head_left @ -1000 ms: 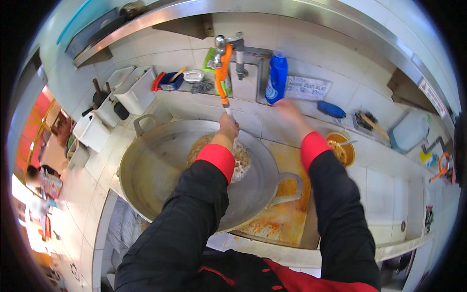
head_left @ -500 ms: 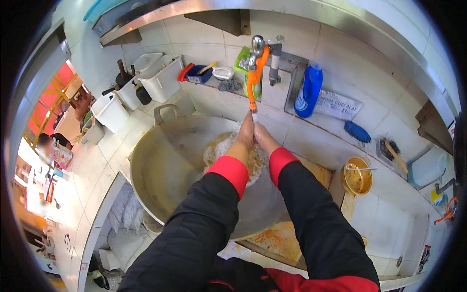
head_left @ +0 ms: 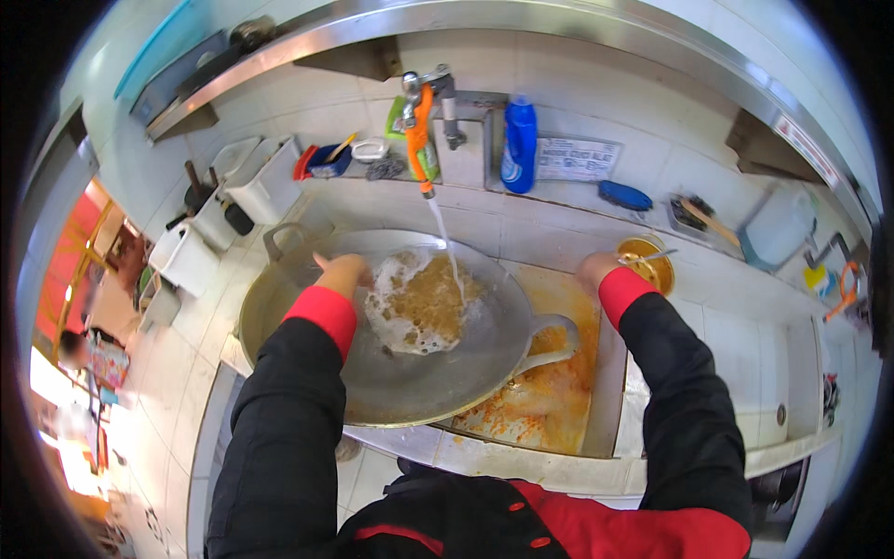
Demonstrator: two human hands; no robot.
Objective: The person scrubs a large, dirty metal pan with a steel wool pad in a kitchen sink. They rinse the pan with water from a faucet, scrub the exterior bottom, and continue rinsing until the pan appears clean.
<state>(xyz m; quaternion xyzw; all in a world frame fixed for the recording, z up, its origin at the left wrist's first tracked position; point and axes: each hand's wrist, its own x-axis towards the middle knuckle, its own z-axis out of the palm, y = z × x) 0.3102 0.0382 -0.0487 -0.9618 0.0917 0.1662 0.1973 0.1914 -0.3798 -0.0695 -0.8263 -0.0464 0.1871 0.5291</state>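
Note:
A large metal wok [head_left: 447,382] with two loop handles rests across the sink. Brown, foamy water [head_left: 424,298] lies in it. Water runs down into the wok from an orange hose [head_left: 421,140] fixed to the metal tap [head_left: 427,84]. Over the wok's left part is my left hand [head_left: 345,273], holding nothing I can see, with a finger or thumb sticking out. My right hand [head_left: 594,271] is off to the right, beside a yellow pot [head_left: 659,272] that has a metal spoon [head_left: 654,255] in it. Motion smears that hand's fingers.
Along the back ledge stand a blue bottle [head_left: 519,147], a blue brush [head_left: 625,196] and a wooden-handled brush [head_left: 712,222]. White bins [head_left: 186,258] line the left counter. A metal shelf edge [head_left: 559,13] runs overhead. The sink floor [head_left: 559,373] under the wok is stained orange.
My hands were together under the hose stream; now they are apart. The left has moved left over the wok, the right toward the yellow pot. The view has shifted right.

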